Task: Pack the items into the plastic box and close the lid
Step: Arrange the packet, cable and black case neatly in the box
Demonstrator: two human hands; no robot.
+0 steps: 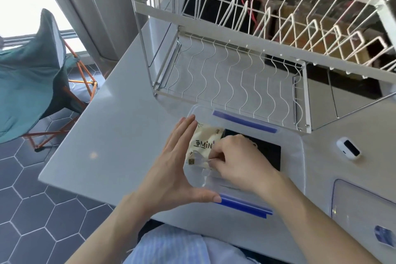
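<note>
Head view: clear plastic box (293, 156) sat open on the white table (120, 130), just in front of the white wire dish rack (235, 79). Box was translucent with rounded corners and a blue latch strip on the far rim (244, 121) and another on the near rim (244, 204).

Inside: a cream snack packet (203, 139) with dark "MIN" lettering lay at the left end, and a flat black rectangular item (267, 154) beside it on the right, touching or slightly overlapping; couldn't tell which.

Right hand (237, 161) was down in the box, fingers curled and pinching a small clear plastic piece (203, 163) over the packet's lower edge. What the piece was, couldn't tell.

Left hand (171, 169) was released: fingers straight along the box's left wall, thumb lying across the near-left corner by the blue strip.

Clear lid (364, 206) with a blue tab lay flat on the table right of the box, apart from it. A small white device with a black window (348, 148) sat on the table past the box's right side.
</note>
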